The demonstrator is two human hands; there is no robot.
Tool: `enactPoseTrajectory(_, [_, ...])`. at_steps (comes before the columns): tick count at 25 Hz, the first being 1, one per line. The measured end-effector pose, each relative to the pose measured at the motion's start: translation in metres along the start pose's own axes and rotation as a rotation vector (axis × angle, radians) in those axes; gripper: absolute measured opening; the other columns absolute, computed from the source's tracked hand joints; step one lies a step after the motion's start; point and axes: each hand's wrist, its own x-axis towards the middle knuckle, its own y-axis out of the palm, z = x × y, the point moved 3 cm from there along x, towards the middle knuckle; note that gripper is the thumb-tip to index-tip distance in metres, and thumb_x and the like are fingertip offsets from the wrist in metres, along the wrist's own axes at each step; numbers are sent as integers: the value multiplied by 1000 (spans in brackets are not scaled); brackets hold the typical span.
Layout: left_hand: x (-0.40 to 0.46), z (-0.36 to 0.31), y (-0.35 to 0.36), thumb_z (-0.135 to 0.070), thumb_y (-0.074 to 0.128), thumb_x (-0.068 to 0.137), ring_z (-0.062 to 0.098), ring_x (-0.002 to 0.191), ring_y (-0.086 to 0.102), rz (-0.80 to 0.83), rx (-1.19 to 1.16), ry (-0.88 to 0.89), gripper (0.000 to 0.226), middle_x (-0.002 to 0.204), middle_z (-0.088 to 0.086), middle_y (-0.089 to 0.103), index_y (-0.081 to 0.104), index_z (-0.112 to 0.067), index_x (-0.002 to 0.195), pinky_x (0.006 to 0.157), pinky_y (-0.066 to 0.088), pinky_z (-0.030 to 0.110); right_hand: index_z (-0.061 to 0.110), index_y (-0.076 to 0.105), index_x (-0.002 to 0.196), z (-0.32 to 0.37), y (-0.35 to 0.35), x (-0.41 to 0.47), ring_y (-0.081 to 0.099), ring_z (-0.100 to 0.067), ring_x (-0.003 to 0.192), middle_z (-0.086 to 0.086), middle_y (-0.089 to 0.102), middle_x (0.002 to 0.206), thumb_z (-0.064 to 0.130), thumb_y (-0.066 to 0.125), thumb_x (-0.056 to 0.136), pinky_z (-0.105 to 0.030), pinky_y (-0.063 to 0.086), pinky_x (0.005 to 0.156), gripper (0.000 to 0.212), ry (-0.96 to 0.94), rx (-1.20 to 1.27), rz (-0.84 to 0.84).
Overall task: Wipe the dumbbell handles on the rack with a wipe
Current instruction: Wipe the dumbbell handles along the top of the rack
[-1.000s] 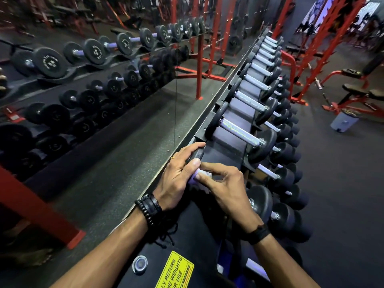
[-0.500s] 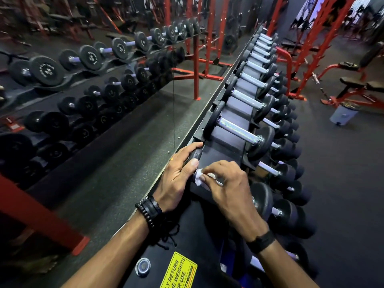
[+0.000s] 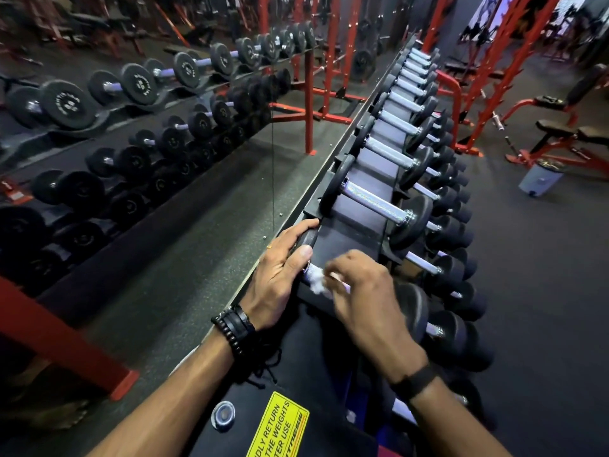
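The nearest dumbbell's knurled silver metal handle (image 3: 311, 270) lies across the top tier of the long black steel rack (image 3: 349, 239), w/ only a short stretch showing between the two hands. A small crumpled white wipe (image 3: 319, 285) sits on that handle, pinched under the curled fingers of the right hand (image 3: 365, 298), which is motion-blurred. The left hand (image 3: 280, 275) grips the dumbbell's black round left end plate (image 3: 304, 239), fingers wrapped over the rim, thumb lying along the handle's left end. The dumbbell's right end plate (image 3: 417, 311) shows just beyond the right hand.

Left wrist carries stacked black bead and leather bracelets (image 3: 235, 328); right wrist a black band (image 3: 417, 380).

Just behind this handle on the same tier sits the next dumbbell w/ a bare silver handle (image 3: 375, 202), then a row of similar ones running away toward the top of frame. Lower tiers of black dumbbells (image 3: 451, 268) show to the right of the handle. Nearer the camera than the handle, a yellow warning sticker (image 3: 280, 427) and a round metal button (image 3: 223, 415) are on the rack's black end panel.

Left of the rack is a mirror wall reflecting another rack of dumbbells (image 3: 138, 84) and red steel uprights (image 3: 308, 103). Far right of the rack, on dark floor, stand a small grey bin (image 3: 540, 181) and a red-framed bench (image 3: 570, 130).
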Motion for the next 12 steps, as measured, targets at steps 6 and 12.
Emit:
enactPoseTrajectory(6, [0,3,0,-43,40,95,20,134,48,13,1,-9,53,142,-3,55,52,-18,140,113,31,55,24,66,70,-17,-24,-5,62,-25,73,3,63,71,19,73,69,-39,46,70,9,20,-274,137])
enactPoseTrajectory(12, [1,0,1,-43,41,94,21,133,49,-4,-3,-5,53,140,-1,57,54,-17,138,112,32,55,26,64,66,-24,-38,-8,58,-20,80,8,65,66,32,68,69,-35,17,70,8,76,-411,200])
